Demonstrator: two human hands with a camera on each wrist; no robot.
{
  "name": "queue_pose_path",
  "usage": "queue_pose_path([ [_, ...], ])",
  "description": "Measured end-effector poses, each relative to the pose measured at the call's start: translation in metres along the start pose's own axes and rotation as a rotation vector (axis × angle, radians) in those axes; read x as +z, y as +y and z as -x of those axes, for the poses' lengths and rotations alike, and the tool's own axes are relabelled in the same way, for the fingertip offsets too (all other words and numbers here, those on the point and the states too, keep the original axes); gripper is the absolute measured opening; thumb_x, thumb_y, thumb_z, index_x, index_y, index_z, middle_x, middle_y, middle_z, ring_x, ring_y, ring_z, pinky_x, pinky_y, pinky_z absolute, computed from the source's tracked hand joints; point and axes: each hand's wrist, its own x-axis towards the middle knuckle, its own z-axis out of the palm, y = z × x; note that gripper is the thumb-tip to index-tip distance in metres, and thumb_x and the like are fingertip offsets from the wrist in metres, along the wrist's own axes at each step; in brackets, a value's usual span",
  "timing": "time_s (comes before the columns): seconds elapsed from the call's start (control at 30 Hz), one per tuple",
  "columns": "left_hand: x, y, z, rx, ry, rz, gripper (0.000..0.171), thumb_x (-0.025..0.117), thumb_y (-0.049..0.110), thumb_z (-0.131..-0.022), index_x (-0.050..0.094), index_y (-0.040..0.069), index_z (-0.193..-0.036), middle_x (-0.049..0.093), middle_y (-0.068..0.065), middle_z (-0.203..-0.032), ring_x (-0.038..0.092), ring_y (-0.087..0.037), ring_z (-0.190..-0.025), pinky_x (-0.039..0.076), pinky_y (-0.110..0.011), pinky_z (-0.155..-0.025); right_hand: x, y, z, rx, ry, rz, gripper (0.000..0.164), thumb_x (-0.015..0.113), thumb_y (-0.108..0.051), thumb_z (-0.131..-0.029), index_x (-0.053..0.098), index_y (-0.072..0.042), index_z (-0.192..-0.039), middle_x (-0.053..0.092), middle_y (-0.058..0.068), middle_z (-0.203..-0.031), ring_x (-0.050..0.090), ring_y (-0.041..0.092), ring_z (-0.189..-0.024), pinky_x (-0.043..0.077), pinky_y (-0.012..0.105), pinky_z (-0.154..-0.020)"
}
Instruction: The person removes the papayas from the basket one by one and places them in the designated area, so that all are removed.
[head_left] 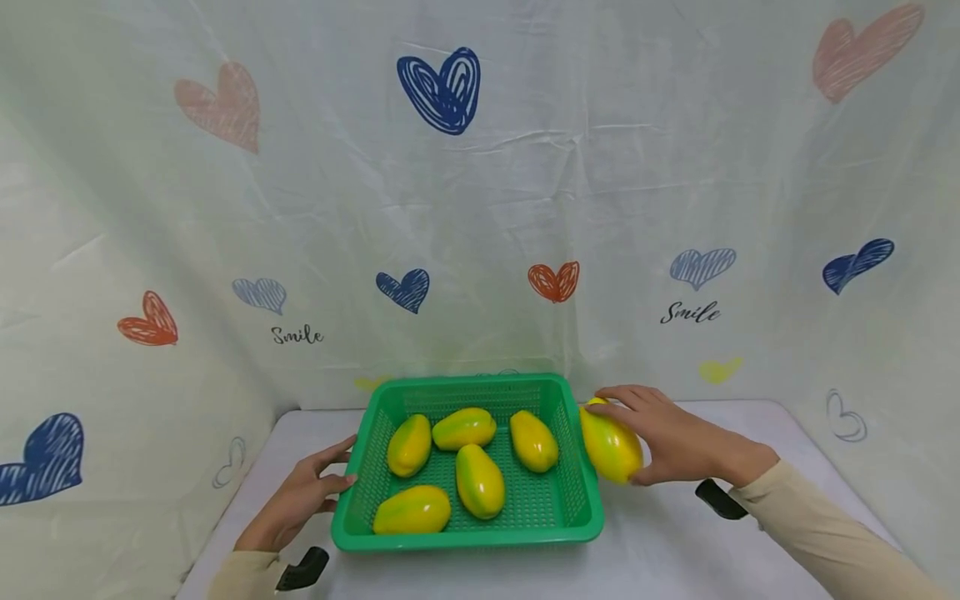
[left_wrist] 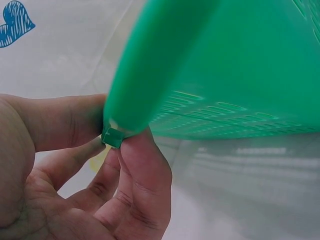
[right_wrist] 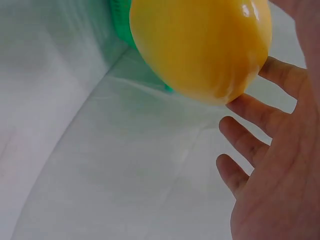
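Observation:
A green plastic basket (head_left: 465,542) stands on the table with several glossy yellow papayas inside, among them one near the middle (head_left: 480,483) and one toward the right (head_left: 534,442). My left hand (head_left: 294,502) is at the basket's left side. In the left wrist view, its thumb and fingers pinch the basket's rim (left_wrist: 145,75). Just outside the right side, my right hand (head_left: 675,433) grips another papaya (head_left: 613,446) between thumb and fingers. The right wrist view shows this papaya (right_wrist: 200,47) close, with two fingertips against it and the lower fingers spread away.
A white cloth covers the table (head_left: 675,542). Behind it hangs a pale curtain (head_left: 480,208) printed with hearts and the word "Smile", which also runs along both sides. Dark straps (head_left: 303,569) are on both wrists.

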Motion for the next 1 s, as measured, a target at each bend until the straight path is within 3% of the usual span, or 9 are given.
queue_pose_path([
  [0.43, 0.000, 0.001, 0.001, -0.001, 0.002, 0.007, 0.070, 0.064, 0.003, -0.101, 0.032, 0.000, -0.164, 0.044, -0.030, -0.148, 0.064, -0.024, -0.092, 0.059, -0.040, -0.079, 0.017, 0.026, 0.021, 0.149, 0.013, 0.032, 0.092, 0.099, -0.026, -0.070, 0.056, -0.012, -0.150, 0.051, 0.016, -0.151, 0.046, 0.044, -0.135, 0.043, 0.069, -0.108],
  [1.0, 0.002, 0.002, 0.004, -0.006, 0.008, 0.009, 0.069, 0.063, 0.004, -0.102, 0.033, -0.001, -0.164, 0.044, -0.030, -0.148, 0.065, -0.023, -0.094, 0.060, -0.040, -0.080, 0.056, 0.058, 0.034, 0.251, 0.038, 0.046, 0.090, 0.100, -0.027, -0.069, 0.058, -0.006, -0.146, 0.053, 0.023, -0.145, 0.050, 0.048, -0.130, 0.039, 0.070, -0.109],
])
